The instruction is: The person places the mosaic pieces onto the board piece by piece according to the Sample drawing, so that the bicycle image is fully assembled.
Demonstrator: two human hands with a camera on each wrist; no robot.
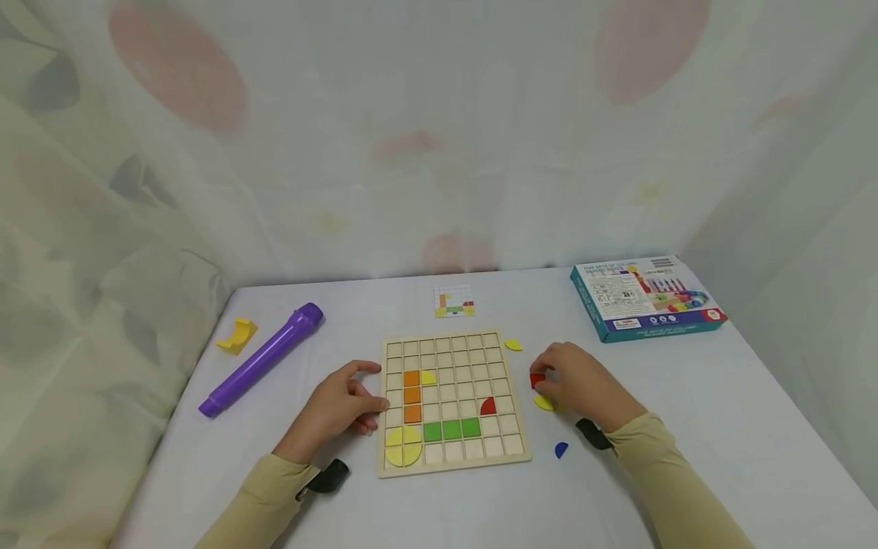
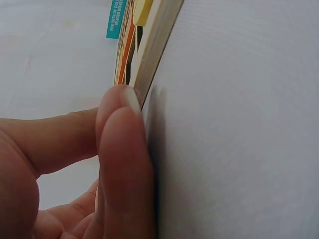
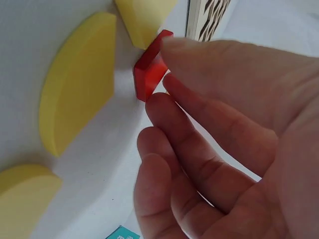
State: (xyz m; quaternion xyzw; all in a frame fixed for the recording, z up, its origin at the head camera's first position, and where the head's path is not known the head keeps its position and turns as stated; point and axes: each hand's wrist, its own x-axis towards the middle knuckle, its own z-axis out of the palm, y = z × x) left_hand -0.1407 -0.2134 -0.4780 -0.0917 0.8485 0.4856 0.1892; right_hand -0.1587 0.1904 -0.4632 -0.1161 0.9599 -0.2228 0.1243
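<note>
A wooden grid board [image 1: 455, 454] lies on the table with yellow, orange, green and red pieces in some of its cells. My left hand [image 1: 339, 404] rests against the board's left edge, thumb and fingertips touching its side; the left wrist view shows the thumb [image 2: 125, 164] close up by that edge. To the right of the board, my right hand [image 1: 579, 381] pinches a red square piece [image 3: 148, 69] between thumb and fingers. Yellow rounded pieces [image 3: 82, 84] lie close to it. A small blue half-round piece [image 1: 561, 450] lies nearer to me.
Behind the board lies a small pattern card [image 1: 454, 300]. A yellow quarter piece [image 1: 513, 345] is by its upper right corner. A game box [image 1: 648, 297] sits at the back right. To the left are a purple tube [image 1: 261, 361] and a yellow curved part [image 1: 237, 335].
</note>
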